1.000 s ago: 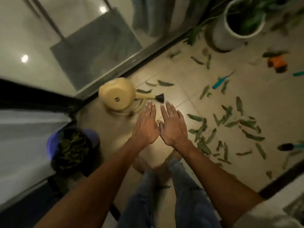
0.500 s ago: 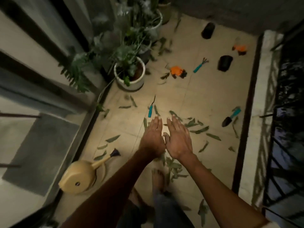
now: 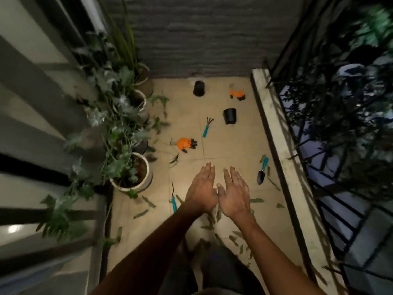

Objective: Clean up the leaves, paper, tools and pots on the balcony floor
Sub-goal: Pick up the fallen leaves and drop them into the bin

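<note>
Left hand [image 3: 201, 189] and right hand [image 3: 235, 193] outstretched side by side, fingers straight, grip wide and holding nothing. Below, scattered leaves [image 3: 257, 200], a trowel [image 3: 262, 171] and black pots [image 3: 230, 116] across the balcony floor [image 3: 234, 145].

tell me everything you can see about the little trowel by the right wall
The trowel has a teal handle and a dark, pointed scoop blade that looks like metal. It lies flat on the tan tiled floor beside the raised ledge, blade toward the camera, handle pointing away. Leaves lie nearby; no hand touches it.
</note>
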